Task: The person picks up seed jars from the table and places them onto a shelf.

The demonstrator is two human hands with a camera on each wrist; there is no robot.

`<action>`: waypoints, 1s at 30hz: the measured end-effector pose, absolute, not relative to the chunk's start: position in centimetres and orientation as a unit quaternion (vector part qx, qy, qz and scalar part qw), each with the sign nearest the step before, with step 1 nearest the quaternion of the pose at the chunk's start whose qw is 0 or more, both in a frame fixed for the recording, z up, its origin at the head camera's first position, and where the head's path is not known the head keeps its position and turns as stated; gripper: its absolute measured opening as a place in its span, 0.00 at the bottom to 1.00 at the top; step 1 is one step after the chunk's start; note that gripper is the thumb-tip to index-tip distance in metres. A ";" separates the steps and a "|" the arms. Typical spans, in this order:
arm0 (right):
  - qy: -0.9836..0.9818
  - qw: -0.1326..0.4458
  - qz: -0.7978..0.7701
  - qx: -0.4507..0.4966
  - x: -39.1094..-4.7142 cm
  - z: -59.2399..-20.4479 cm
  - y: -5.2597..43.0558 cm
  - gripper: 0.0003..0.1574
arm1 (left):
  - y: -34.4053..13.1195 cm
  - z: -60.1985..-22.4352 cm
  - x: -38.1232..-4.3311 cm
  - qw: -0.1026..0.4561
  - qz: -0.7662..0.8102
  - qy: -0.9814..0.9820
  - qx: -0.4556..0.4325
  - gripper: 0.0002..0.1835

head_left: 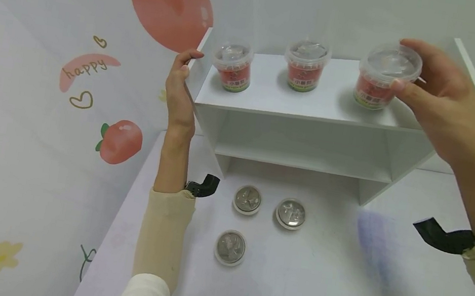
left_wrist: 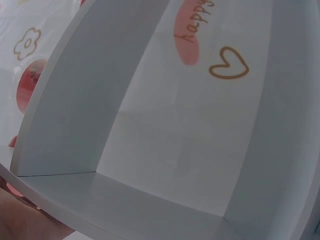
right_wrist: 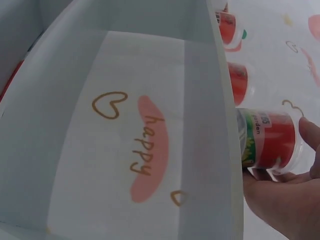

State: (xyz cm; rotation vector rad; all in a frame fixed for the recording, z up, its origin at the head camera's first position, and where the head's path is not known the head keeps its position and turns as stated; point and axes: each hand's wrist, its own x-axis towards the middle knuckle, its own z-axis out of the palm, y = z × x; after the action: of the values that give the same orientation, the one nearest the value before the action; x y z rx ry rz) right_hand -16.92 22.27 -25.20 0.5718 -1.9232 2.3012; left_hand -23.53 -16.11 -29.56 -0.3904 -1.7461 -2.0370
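Observation:
A white two-tier shelf (head_left: 302,143) stands on the table against the wall. My left hand (head_left: 181,91) grips the raised left side panel, its fingertips over the edge; in the left wrist view part of that hand (left_wrist: 30,217) shows low at the left. My right hand (head_left: 449,100) holds a clear-lidded plastic cup (head_left: 372,94) with a red label, thumb on the near side, at the right end of the top board. I cannot tell whether its base touches the board. Two similar cups, the left cup (head_left: 235,75) and the middle cup (head_left: 305,73), stand upright on that board.
On the white table (head_left: 290,289), in front of the shelf, are three round lidded containers: one at the left (head_left: 247,199), one at the right (head_left: 290,214) and one nearer me (head_left: 230,247). The shelf's right side panel (head_left: 472,73) rises behind my right hand.

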 end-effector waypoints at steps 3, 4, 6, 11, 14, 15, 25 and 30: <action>-0.633 0.040 0.755 0.168 -17.2 -25.2 22.2 0.38 | -16.0 -29.5 -23.5 0.211 -0.736 -0.627 -0.141 0.23; -0.639 0.039 0.751 0.159 -17.3 -25.1 22.2 0.38 | -16.0 -29.5 -23.5 0.210 -0.737 -0.627 -0.140 0.23; -0.647 0.035 0.749 0.139 -17.5 -24.9 22.1 0.38 | -16.0 -29.5 -23.4 0.210 -0.736 -0.629 -0.139 0.23; -0.617 0.025 0.780 0.102 -18.0 -24.8 22.0 0.38 | -16.0 -29.5 -23.4 0.211 -0.733 -0.632 -0.137 0.23; -0.596 0.024 0.798 0.090 -18.4 -25.0 21.9 0.39 | -16.0 -29.5 -23.4 0.210 -0.736 -0.629 -0.136 0.23; -0.603 0.025 0.793 0.084 -18.5 -25.0 21.9 0.39 | -16.0 -29.5 -23.4 0.210 -0.737 -0.628 -0.135 0.23; -0.621 0.008 0.781 0.064 -18.9 -25.2 22.4 0.40 | -16.0 -29.6 -23.8 0.211 -0.746 -0.616 -0.142 0.23; -0.613 -0.001 0.787 0.061 -18.9 -25.3 22.4 0.42 | -16.1 -29.6 -23.6 0.209 -0.749 -0.614 -0.139 0.23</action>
State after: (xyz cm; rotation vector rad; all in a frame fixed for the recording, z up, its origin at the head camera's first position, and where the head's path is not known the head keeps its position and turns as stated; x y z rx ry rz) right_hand -18.88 22.42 -25.35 0.1931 -1.9283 2.4759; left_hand -23.57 -16.06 -29.63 -0.3868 -1.7074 -2.0826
